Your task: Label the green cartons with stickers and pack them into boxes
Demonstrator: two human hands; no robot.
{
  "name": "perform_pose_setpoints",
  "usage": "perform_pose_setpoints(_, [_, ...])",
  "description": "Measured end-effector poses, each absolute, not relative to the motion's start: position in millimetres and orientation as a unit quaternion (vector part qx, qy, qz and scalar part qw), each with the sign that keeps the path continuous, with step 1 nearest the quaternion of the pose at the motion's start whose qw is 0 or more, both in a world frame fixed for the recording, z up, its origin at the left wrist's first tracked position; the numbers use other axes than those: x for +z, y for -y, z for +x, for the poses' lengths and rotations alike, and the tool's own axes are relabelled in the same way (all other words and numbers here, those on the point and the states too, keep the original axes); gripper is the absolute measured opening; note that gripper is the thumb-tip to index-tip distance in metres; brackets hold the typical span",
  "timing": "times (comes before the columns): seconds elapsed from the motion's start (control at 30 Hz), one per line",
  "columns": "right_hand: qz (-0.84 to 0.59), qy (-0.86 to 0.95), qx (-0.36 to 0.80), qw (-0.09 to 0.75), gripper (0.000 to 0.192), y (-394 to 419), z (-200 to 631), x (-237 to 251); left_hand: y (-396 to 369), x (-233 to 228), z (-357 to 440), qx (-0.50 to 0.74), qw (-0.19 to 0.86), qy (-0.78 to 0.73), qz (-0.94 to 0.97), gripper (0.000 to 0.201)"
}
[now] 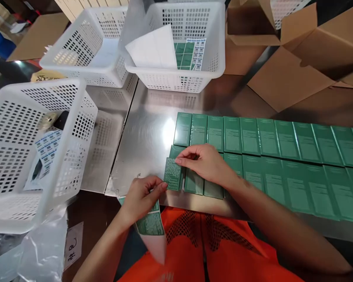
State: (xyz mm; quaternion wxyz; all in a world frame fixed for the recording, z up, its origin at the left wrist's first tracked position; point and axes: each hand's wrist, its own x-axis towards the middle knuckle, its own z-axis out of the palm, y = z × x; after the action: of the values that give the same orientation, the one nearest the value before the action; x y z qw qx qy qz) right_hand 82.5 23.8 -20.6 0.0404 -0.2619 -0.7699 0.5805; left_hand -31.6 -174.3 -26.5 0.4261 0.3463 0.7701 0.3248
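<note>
Green boxes (232, 133) lie in two rows on the metal table, edge to edge. Over the left end of the front row is a dark green printed label (173, 174). My right hand (204, 160) pinches its upper right corner between thumb and forefinger. At the label's lower left corner is the thumb tip of my left hand (145, 196). The left fingers are closed on a strip of green labels (150, 225) with white backing, which hangs down in front of the orange clothing. Whether the label lies flat on the box beneath, I cannot tell.
A white basket (84, 94) with blue-and-white label sheets (48, 147) stands at left. Two more white baskets (123, 72) are behind; the right one holds green label sheets (184, 55) and white paper (154, 49). Open cardboard boxes (288, 74) fill the back right.
</note>
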Motion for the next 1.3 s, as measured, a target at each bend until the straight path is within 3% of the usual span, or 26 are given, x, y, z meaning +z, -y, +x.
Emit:
perform_pose_setpoints(0.23, [-0.284,0.850,0.436,0.083,0.014,-21,80,-28,164,-29,-31,0.258,0.421,-0.797,0.348,0.042])
perform_pose_setpoints(0.83, [-0.293,0.864,0.405,0.065,0.013,-19,80,-34,146,-22,-35,0.188,0.434,-0.810,0.348,0.038])
perform_pose_setpoints(1.03, [-0.302,0.859,0.403,0.094,0.014,-12,80,-39,139,-19,-36,0.162,0.433,-0.818,0.342,0.037])
perform_pose_setpoints(1.2, [-0.361,0.823,0.414,0.146,0.049,-13,81,-48,144,-22,-41,0.129,0.432,-0.810,0.374,0.047])
perform_pose_setpoints(1.3, [-0.315,0.830,0.438,0.138,0.043,-12,88,-41,156,-23,-42,0.151,0.394,-0.831,0.362,0.053])
